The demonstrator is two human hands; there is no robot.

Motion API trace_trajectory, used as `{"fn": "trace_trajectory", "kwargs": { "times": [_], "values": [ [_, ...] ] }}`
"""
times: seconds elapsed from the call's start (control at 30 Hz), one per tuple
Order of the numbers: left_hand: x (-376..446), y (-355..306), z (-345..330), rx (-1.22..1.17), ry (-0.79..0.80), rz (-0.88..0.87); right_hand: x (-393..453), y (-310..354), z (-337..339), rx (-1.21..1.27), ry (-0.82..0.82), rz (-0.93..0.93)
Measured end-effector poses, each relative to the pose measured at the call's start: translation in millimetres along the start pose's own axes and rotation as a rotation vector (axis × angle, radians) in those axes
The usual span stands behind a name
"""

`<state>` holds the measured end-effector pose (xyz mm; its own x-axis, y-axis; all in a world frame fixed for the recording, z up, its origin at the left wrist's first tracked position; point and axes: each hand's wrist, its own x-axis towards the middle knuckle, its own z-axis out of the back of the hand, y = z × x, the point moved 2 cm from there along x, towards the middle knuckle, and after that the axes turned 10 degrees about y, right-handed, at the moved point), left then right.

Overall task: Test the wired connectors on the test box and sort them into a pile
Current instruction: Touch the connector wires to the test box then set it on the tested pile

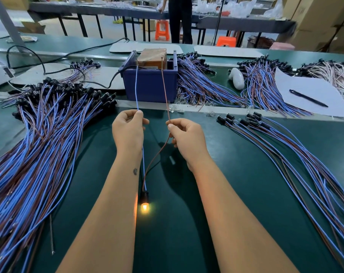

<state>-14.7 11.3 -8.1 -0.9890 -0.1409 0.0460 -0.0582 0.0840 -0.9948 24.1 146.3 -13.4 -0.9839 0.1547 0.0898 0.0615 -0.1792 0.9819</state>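
My left hand (128,128) pinches a blue wire (136,85) and my right hand (185,134) pinches a brown wire (165,89). Both wires run up to two metal posts on the test box (152,58), which sits in a blue bin (149,83). Below my hands the two wires join at a black connector (144,195) lying on the green table, and its small bulb (144,207) glows orange between my forearms. A large pile of wired connectors (39,144) spreads on the left. A smaller fan of them (285,154) lies on the right.
More bundles of wired connectors (202,83) lie behind and to the right of the bin. A sheet of paper with a black pen (308,98) is at the right, a white object (236,77) beside it. A black cable (49,69) loops at the back left. A person stands beyond the table.
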Motion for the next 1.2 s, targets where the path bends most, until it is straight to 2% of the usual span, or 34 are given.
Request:
{"fn": "trace_trajectory", "kwargs": {
  "times": [1.2],
  "values": [
    [-0.1,-0.3,1.1,0.012,0.007,-0.002,-1.4,1.5,0.1,-0.024,0.005,0.006]
  ]
}}
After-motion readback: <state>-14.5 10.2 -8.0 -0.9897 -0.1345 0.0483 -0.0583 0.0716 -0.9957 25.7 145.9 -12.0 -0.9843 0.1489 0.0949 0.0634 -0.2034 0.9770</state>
